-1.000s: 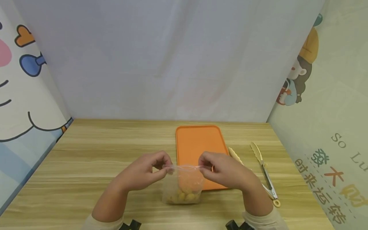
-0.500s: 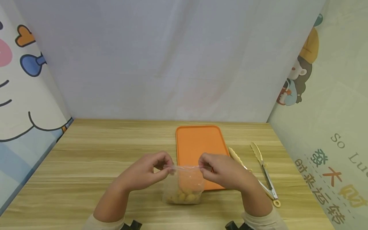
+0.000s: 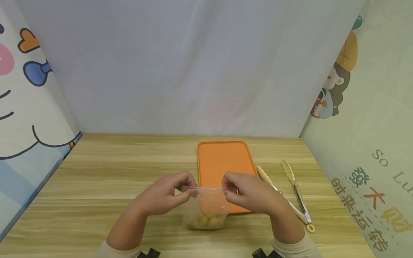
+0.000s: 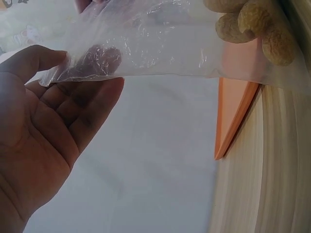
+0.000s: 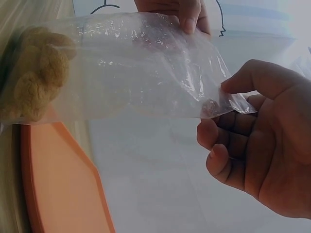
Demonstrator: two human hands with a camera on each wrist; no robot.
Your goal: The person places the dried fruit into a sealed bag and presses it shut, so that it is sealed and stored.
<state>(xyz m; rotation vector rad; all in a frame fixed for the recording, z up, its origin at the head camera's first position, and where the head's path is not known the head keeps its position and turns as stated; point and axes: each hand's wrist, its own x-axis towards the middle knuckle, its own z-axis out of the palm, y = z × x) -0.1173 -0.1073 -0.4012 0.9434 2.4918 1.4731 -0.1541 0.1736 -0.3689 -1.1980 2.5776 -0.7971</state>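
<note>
A clear plastic bag [image 3: 214, 206] hangs between my two hands in the head view, its top edge stretched level. Several wrinkled, brownish-yellow oval lumps [image 4: 253, 23] lie in its bottom; the right wrist view also shows these lumps [image 5: 41, 73] through the film. My left hand [image 3: 167, 193] pinches the top edge near its left corner, thumb and fingers on either side of the film. At the opposite corner, my right hand [image 3: 246, 191] grips the same edge between thumb and index finger. The bag's lower end is close over the wooden table.
Behind the bag lies an orange tray [image 3: 224, 156], partly covered by the bag and right hand. Spread tongs [image 3: 301, 197] with cream tips rest to the right, near my right forearm. Cloth walls enclose the wooden table [image 3: 106, 172] at the back and sides.
My left hand has shifted slightly right along the bag's top edge, leaving a bit of the corner sticking out past its fingers. The right hand stays nearly still. Tray and tongs have not moved.
</note>
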